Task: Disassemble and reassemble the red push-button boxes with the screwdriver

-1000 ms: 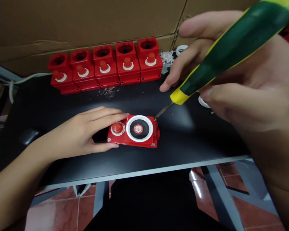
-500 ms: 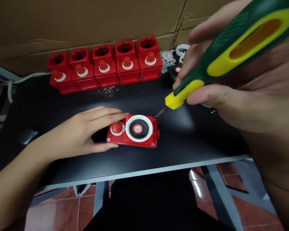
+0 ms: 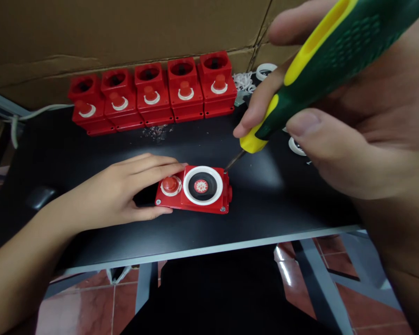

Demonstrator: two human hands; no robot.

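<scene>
A red box [image 3: 176, 201] with a white-ringed black dial [image 3: 203, 185] and a small red knob [image 3: 169, 184] lies on the black table. My left hand [image 3: 139, 186] grips its left end, fingers along the far edge and thumb along the near edge. In my right hand [image 3: 335, 107] is a green and yellow screwdriver [image 3: 321, 70], slanting down to the left. Its tip meets the box's far right corner, where a screw sits. Screws also show at the two near corners.
Several red housings [image 3: 155, 111] stand in a row along the cardboard wall [image 3: 125, 32]. White plastic pieces [image 3: 243, 82] and a white ring [image 3: 266, 70] lie at the back right. Dark shavings [image 3: 157, 132] are scattered before the row. The table's front edge [image 3: 212, 249] runs below.
The screwdriver handle has turned in my right hand, and its fingers and thumb have shifted around it. The tip stays at the same corner. My left hand has barely moved.
</scene>
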